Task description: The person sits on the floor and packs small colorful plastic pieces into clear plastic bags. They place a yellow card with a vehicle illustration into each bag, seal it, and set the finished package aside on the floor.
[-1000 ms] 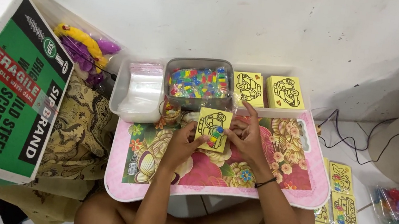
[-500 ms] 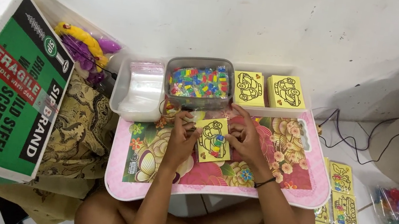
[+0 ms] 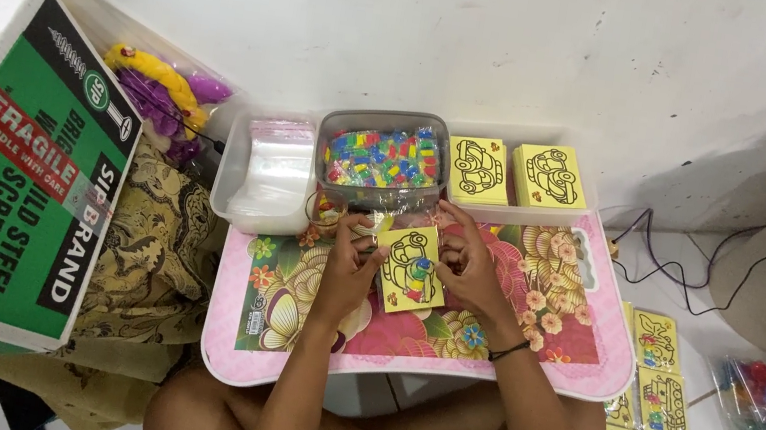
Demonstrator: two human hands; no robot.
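Yellow card [image 3: 410,270] pinched between both hands, mid-frame on the floral table [image 3: 572,370]
Looks thin, light and bendable, best taken by its edges: left hand [image 3: 350,266] nips the left edge, right hand [image 3: 467,263] the right; bead tub [image 3: 382,156] just above

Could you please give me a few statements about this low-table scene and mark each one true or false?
1. Both hands, left hand and right hand, are at a yellow card on the flowered table. True.
2. The grey tub holds only clear bags. False: it holds small multicoloured pieces.
3. Two stacks of yellow cards stand behind the table, right of the tub. True.
4. The green and white carton is on the person's right. False: it is on the left.
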